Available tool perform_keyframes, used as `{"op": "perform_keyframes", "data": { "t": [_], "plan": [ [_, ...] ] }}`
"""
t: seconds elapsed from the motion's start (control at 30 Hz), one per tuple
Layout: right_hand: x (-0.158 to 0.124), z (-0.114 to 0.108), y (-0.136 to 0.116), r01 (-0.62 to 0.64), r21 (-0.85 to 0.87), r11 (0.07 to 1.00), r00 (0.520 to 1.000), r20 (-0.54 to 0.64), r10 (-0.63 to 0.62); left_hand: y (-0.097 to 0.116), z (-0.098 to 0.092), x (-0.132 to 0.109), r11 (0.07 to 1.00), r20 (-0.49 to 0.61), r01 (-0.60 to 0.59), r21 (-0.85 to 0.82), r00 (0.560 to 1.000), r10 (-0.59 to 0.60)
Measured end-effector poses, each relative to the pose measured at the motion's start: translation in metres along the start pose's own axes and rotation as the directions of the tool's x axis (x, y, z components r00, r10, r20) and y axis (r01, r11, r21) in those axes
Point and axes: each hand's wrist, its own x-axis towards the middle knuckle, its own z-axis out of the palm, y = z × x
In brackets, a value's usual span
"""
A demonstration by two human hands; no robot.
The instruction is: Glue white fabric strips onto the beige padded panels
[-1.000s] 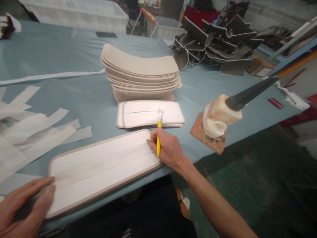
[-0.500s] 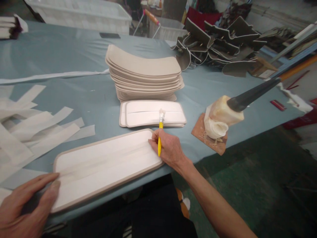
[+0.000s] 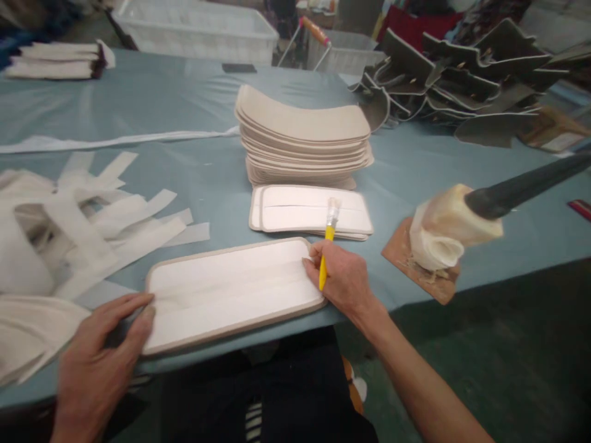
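Note:
A long panel with rounded corners, white on top with a beige rim, lies at the table's front edge. A faint darker band runs along its middle. My left hand grips its left end, with thumb and forefinger tips close together at the edge. My right hand is closed around a yellow-handled brush, bristles pointing up and away. Its fingertips also touch the panel's right end. Beyond lie a few white-faced panels, overlapping, in front of a tall stack of curved beige panels.
Loose white strips spread over the left of the table. A crusted glue container with a dark-handled tool stands on a brown board at right. Dark grey pieces are heaped behind. A white crate sits at the back.
The view has swung left, so everything appears farther right. Both hands keep their holds at the panel's ends, and the brush stays in my right hand.

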Motion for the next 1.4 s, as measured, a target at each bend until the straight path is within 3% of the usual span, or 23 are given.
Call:
{"op": "perform_keyframes", "data": {
  "t": [0.13, 0.27, 0.37, 0.47, 0.6, 0.73, 1.07, 1.2, 1.3, 1.4],
  "plan": [
    [-0.005, -0.008, 0.009, 0.1, -0.076, 0.992, 0.993, -0.055, -0.104, 0.03, -0.001, -0.004, 0.993, -0.001, 0.04, -0.11, 0.999, -0.04],
    [0.0, -0.022, 0.009, 0.229, -0.172, 0.958, 0.963, -0.104, -0.249, 0.03, -0.001, -0.005, 0.989, -0.03, 0.046, -0.138, 0.998, -0.05],
    [0.005, -0.029, -0.005, 0.291, -0.146, 0.945, 0.937, -0.155, -0.313, 0.03, -0.001, -0.007, 0.987, -0.023, 0.05, -0.152, 0.998, -0.054],
    [0.009, -0.021, -0.021, 0.309, 0.034, 0.95, 0.943, -0.14, -0.302, 0.029, 0.0, -0.009, 0.987, -0.022, 0.043, -0.158, 0.999, -0.047],
    [0.009, 0.002, -0.029, 0.265, 0.224, 0.938, 0.962, 0.002, -0.273, 0.025, 0.0, -0.009, 0.987, -0.017, 0.023, -0.162, 1.0, -0.026],
    [0.006, 0.013, -0.025, 0.236, 0.274, 0.932, 0.964, 0.056, -0.26, 0.026, -0.001, -0.008, 0.987, -0.01, 0.013, -0.158, 1.0, -0.015],
    [0.005, 0.023, -0.015, 0.213, 0.369, 0.905, 0.969, 0.037, -0.243, 0.018, -0.001, -0.005, 0.982, 0.025, 0.057, -0.179, 0.998, -0.053],
    [0.005, 0.025, -0.015, 0.219, 0.369, 0.903, 0.966, 0.047, -0.254, 0.023, -0.012, 0.002, 0.999, -0.007, -0.04, -0.031, 0.999, 0.04],
    [0.006, 0.024, -0.016, 0.209, 0.365, 0.907, 0.967, 0.059, -0.246, 0.048, -0.018, 0.002, 0.967, -0.063, -0.183, 0.177, 0.978, 0.197],
    [0.007, 0.024, -0.016, 0.191, 0.368, 0.91, 0.97, 0.07, -0.232, 0.08, -0.007, -0.006, 0.886, 0.06, -0.412, 0.213, 0.911, 0.409]
  ]
}}
